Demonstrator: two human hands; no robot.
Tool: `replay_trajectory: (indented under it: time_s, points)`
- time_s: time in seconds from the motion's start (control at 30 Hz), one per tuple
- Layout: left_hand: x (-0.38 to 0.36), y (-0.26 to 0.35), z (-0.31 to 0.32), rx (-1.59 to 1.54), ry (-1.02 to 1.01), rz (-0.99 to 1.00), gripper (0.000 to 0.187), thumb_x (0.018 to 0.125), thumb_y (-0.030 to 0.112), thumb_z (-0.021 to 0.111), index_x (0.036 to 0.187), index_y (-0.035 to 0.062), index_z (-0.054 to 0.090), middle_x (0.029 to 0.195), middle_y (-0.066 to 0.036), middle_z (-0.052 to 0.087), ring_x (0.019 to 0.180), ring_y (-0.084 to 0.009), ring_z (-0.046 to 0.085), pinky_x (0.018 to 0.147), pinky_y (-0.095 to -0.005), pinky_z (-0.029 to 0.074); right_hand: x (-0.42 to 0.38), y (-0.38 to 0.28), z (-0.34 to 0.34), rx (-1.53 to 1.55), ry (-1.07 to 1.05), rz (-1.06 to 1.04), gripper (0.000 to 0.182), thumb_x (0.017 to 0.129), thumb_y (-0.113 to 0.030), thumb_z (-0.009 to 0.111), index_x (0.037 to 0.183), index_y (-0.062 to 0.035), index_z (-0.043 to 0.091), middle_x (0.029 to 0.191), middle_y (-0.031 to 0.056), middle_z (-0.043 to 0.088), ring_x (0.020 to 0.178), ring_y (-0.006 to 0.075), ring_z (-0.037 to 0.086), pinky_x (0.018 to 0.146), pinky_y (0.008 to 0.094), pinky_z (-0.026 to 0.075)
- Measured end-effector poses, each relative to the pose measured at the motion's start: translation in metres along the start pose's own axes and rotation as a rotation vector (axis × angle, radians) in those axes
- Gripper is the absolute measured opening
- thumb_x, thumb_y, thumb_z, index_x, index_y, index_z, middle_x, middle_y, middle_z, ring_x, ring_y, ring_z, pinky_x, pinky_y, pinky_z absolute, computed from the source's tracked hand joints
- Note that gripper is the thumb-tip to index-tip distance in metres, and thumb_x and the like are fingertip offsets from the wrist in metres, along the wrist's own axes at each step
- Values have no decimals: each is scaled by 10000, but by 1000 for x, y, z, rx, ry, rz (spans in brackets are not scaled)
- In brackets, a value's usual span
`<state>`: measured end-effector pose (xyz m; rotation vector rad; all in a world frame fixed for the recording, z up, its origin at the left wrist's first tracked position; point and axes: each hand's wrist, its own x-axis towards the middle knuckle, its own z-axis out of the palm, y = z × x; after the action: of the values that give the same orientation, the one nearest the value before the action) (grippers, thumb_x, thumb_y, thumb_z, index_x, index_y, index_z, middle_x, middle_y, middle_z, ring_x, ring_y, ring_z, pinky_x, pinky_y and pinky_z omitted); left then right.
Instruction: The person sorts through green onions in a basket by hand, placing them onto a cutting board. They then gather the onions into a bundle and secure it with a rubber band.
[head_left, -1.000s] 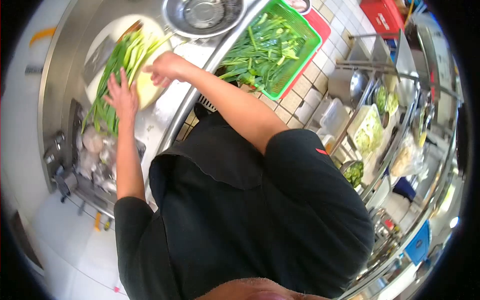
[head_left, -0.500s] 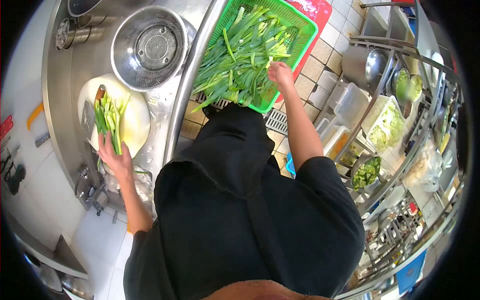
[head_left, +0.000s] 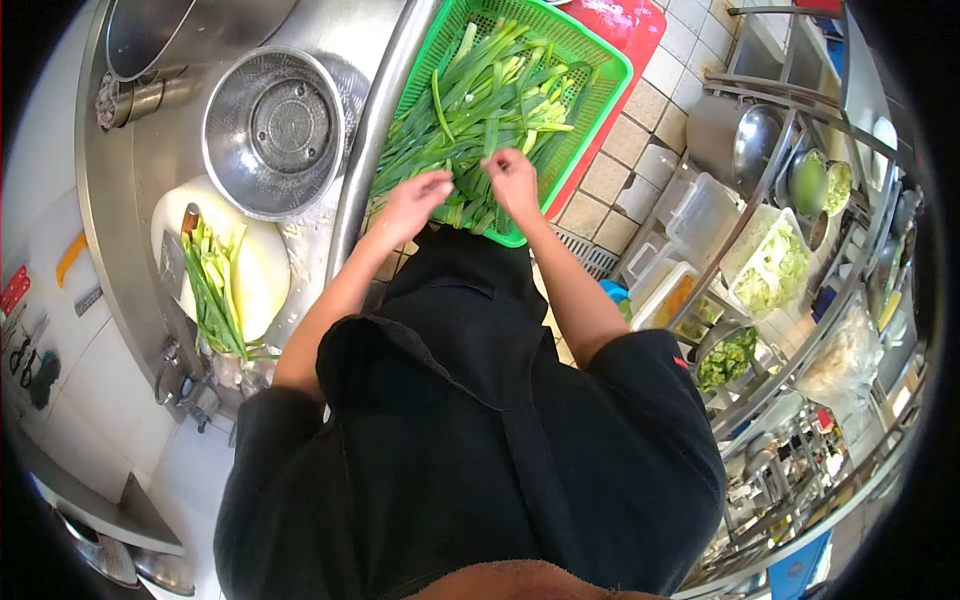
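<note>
Long, flat-leaved leek-like greens (head_left: 500,85) fill a green plastic basket (head_left: 612,95). My right hand (head_left: 514,185) is over the basket's near part, its fingers pinched at the end of a green leaf. To its left, my left hand (head_left: 412,208) hovers above the near left of the pile with fingertips pressed together; whether anything is between them cannot be seen. A bunch of the same greens (head_left: 212,290) lies on a round pale cutting board (head_left: 268,250). Beside that bunch is a knife (head_left: 190,218) with a wooden handle, its blade partly covered.
A perforated steel colander (head_left: 275,188) sits on the steel counter, behind the counter's raised edge (head_left: 362,170). A larger pot (head_left: 150,40) is farther back. Under the basket is a red surface (head_left: 640,45). To the right, a rack holds a tub of chopped pale greens (head_left: 770,265).
My left hand has left the bunch on the cutting board and moved right, over the basket. My right hand has shifted left and nearer to me. The bunch stays on the board.
</note>
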<state>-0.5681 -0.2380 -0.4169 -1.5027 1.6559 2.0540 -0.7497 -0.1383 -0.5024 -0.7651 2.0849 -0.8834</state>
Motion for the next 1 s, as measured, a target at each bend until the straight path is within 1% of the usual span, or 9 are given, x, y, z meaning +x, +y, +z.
replay_trajectory:
  time_s: [0.13,0.2,0.37,0.47,0.6,0.7,0.8,0.9,1.0]
  points:
    - [60,17,27,32,-249,-276,346,929,297,661,1170,49,651,996,-29,679,873,-130,617,699,-278,478,-40,-31,-21,142,-131,28,208,813,-184,728,831,-2,630,837,155,612,702,273,589,661,365,478]
    - [83,0,39,-152,-220,-395,278,927,275,660,1102,59,658,991,-34,683,831,-136,608,706,-312,482,-49,-23,-20,123,-157,-59,199,807,-162,731,816,4,620,799,130,602,664,222,565,626,333,459]
    - [71,-1,46,-508,11,-510,141,944,183,626,1021,67,608,913,-52,673,763,-140,561,709,-347,456,-51,-6,-23,179,-592,367,161,796,-151,653,859,-3,647,867,79,672,721,133,589,666,311,475]
    - [52,3,47,-582,69,-421,118,950,145,607,1028,78,551,930,-65,683,762,-132,541,696,-333,436,-54,-6,-13,463,-345,335,225,821,-166,642,949,18,649,922,62,672,776,131,592,732,293,476]
    - [55,-17,47,-675,60,-273,77,961,113,586,986,101,514,927,-39,646,712,-126,500,657,-292,416,-50,-23,-11,619,-490,585,259,873,-179,583,1005,38,636,980,71,652,820,199,615,813,318,490]
    - [53,-20,46,-717,44,-275,56,959,85,579,953,98,525,838,-22,612,696,-133,496,663,-273,418,-52,-21,8,727,-384,619,289,883,-206,556,1005,37,656,917,137,682,851,267,659,789,371,521]
    - [48,-20,53,-767,111,-179,62,949,52,577,939,85,525,786,-32,614,715,-140,533,691,-273,436,-51,-6,19,-40,-223,-66,319,877,-231,530,1006,24,671,921,252,684,908,355,677,767,449,545]
    - [43,-36,69,-645,229,-13,60,945,37,571,959,62,518,753,-56,618,757,-155,595,766,-293,458,-49,-45,-19,-442,-427,-32,298,854,-226,536,982,6,672,981,309,654,950,411,659,771,501,547]
    - [30,-18,43,-561,291,212,50,955,62,563,971,56,516,740,-54,622,764,-163,601,797,-290,446,-30,69,-47,-1008,-313,-462,127,759,-110,578,709,-34,667,767,171,655,674,320,657,601,440,539]
